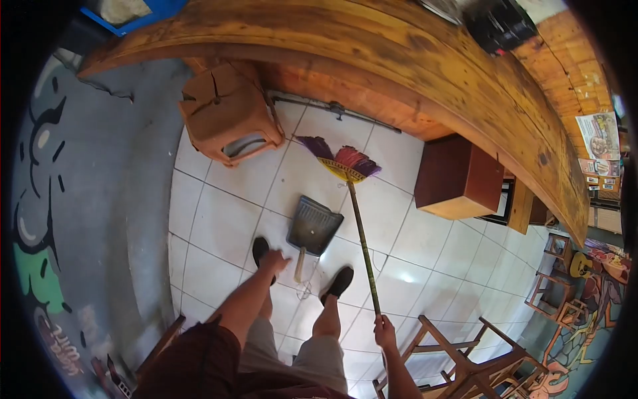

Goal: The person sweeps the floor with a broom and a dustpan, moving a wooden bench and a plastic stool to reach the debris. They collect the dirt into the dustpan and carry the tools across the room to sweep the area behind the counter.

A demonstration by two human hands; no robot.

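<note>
Our right hand (384, 330) is closed around the top of the broom (362, 233), low in view and near our right leg. From that grip the thin handle runs away from us and slightly left, ending in the purple and red bristles (342, 160) that rest on the white tiled floor (219, 219) at the far end. Our left hand (273, 260) is stretched down in front of us, fingers loosely open and holding nothing. It sits just left of the pale handle of the dustpan (314, 227). The dustpan lies flat between our 2 black shoes (340, 281) and the bristles, with its long axis running near to far, handle toward us and mouth away. The left hand is clearly the nearer one to it. Farther out, an orange plastic stool (226, 117) stands far left, a brown wooden box seat (458, 177) stands right, and the curved wooden counter (432, 63) spans the far side.
</note>
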